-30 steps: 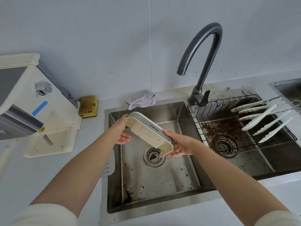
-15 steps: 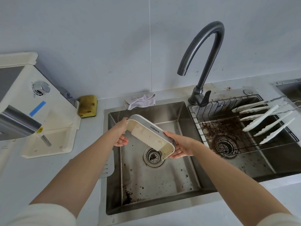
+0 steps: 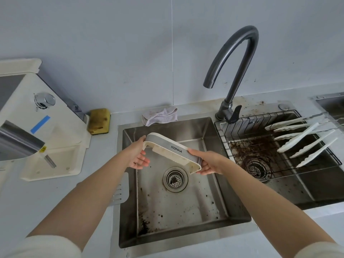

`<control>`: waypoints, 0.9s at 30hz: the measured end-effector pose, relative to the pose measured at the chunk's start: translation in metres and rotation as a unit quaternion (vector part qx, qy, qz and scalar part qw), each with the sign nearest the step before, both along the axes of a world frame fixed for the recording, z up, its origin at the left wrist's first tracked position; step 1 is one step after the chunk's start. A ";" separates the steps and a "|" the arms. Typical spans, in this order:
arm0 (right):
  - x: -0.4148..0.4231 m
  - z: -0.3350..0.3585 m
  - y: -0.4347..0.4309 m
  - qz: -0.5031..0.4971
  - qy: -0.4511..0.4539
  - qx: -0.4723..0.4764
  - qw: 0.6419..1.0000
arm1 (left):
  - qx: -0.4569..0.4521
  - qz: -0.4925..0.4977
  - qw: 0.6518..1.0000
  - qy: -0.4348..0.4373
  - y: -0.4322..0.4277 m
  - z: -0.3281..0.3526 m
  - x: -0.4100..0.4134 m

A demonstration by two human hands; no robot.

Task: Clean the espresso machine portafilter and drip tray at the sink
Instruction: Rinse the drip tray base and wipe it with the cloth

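- Head view: a pale blue-grey wall stands behind a grey table point(image 3: 55, 198) with a steel double sink point(image 3: 219, 183) set into it. Dark specks dot the floor of the left basin.
- The drip tray point(image 3: 173, 148) is held in the air over the left basin, above and just behind the drain strainer point(image 3: 175, 179). It slopes down from left to right, with its grey KONKA band facing up.
- The left hand point(image 3: 138, 155) grips the tray's raised left end, with its fingers curled beneath.
- The right hand point(image 3: 208, 162) clamps the lower right end, thumb on the grey band and fingers under it.
- Compared with a second ago, the tray has rolled over further. Less of its cream inside shows and more of the grey band. Both hands keep the same grip, in about the same place.
- The dark faucet point(image 3: 240, 58) arches over the divide between the basins.
- A wire rack point(image 3: 242, 127) in the right basin carries white tongs point(image 3: 301, 138) above brown coffee grounds point(image 3: 247, 146).
- The cream espresso machine point(image 3: 37, 116) stands on the table at the left, with a yellow sponge point(image 3: 98, 121) just beside it. A crumpled cloth point(image 3: 161, 115) lies at the sink's back rim.
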State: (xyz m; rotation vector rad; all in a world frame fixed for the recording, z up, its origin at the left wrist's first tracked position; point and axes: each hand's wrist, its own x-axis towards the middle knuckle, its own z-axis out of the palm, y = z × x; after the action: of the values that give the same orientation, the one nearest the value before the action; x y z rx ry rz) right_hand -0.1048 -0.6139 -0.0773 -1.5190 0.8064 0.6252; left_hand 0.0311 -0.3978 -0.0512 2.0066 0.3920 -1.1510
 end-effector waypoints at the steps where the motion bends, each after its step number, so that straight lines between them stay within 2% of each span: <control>1: 0.002 0.000 -0.001 -0.001 -0.011 -0.006 1.000 | -0.016 0.005 1.000 0.000 0.001 0.000 0.000; 7: 0.011 -0.001 -0.007 -0.018 -0.110 -0.058 0.992 | -0.172 0.063 0.983 0.031 0.004 0.002 -0.001; 15: 0.015 0.006 -0.002 -0.003 -0.242 -0.157 0.957 | -0.342 0.205 0.916 0.042 -0.002 -0.003 -0.008; 18: 0.015 0.005 0.005 -0.014 -0.263 -0.171 0.949 | -0.374 0.254 0.890 0.046 -0.004 -0.006 -0.011; 20: 0.015 0.004 0.010 -0.015 -0.271 -0.177 0.946 | -0.378 0.266 0.886 0.031 -0.003 -0.009 -0.011; 27: 0.025 0.000 0.019 0.027 -0.285 -0.189 0.939 | -0.429 0.230 0.873 -0.002 0.013 -0.018 -0.013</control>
State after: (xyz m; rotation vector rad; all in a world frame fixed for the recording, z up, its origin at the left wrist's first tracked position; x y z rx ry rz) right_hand -0.0797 -0.5948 -0.0772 -1.9480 0.4453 0.0408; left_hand 0.0177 -0.3845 -0.0688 1.0542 0.2605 -0.8002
